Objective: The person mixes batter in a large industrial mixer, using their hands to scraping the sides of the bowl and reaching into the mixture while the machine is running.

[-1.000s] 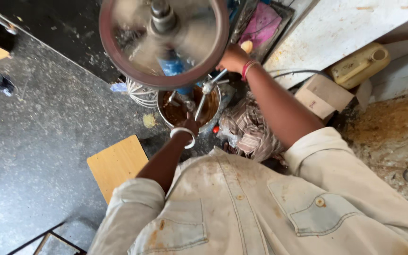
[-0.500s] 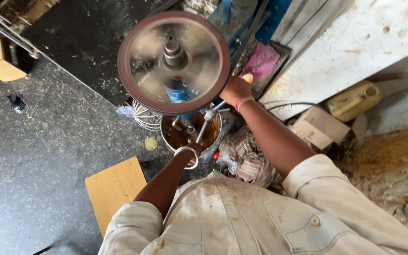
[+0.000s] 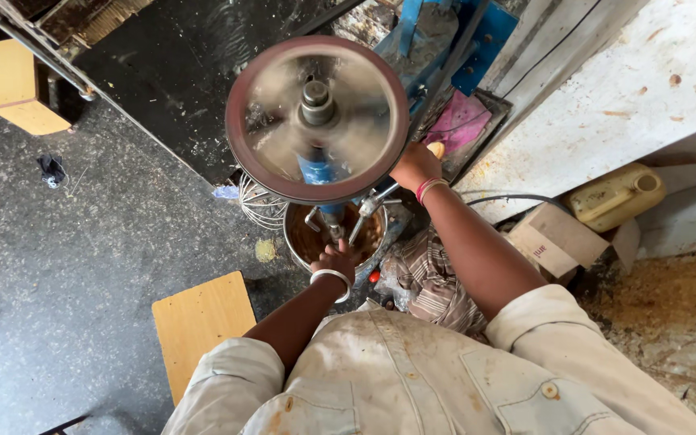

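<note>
1. Two hands work apart: our left hand (image 3: pixel 334 262) rests on the rim of one metal bowl (image 3: pixel 298 246) of brown paste; our right hand (image 3: pixel 415 166) closes on one yellow-tipped handle (image 3: pixel 437 149).
2. One blurred spinning wheel (image 3: pixel 317 118) above hides much of the bowl.
3. Beyond our left hand lie two wooden boards (image 3: pixel 199 326); beyond the right, one yellow jerrycan (image 3: pixel 614 193).

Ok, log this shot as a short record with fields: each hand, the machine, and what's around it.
view: head camera, looking straight down
left hand: at the near rim of the metal bowl, silver bangle on the wrist
right hand: raised beside the wheel, at a pale handle; grip not clear
wheel: round, red-rimmed, blurred by spinning, above the bowl
bowl contents: brown mix
floor: wooden board, yellow jerrycan, cardboard box, striped cloth
</note>
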